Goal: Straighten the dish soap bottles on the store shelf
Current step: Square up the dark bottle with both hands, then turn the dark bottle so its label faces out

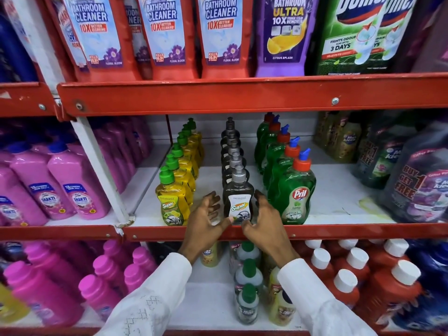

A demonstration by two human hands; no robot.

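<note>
Three rows of dish soap bottles run front to back on the middle shelf [339,204]: yellow bottles with green caps [172,202], dark grey bottles [238,197] and green Pril bottles with orange caps [294,197]. The front grey bottle stands upright at the shelf edge. My left hand [206,221] is just left of it and my right hand [263,219] just right, fingers spread. Both thumbs meet near its base, and I cannot tell if the fingers touch its sides.
Pink bottles [72,187] fill the left bay, large dark refill jugs [417,180] the right. Bathroom cleaner bottles [164,32] stand on the shelf above. Below are pink, small green-capped and red white-capped bottles [351,270]. Red shelf rails [242,95] edge each level.
</note>
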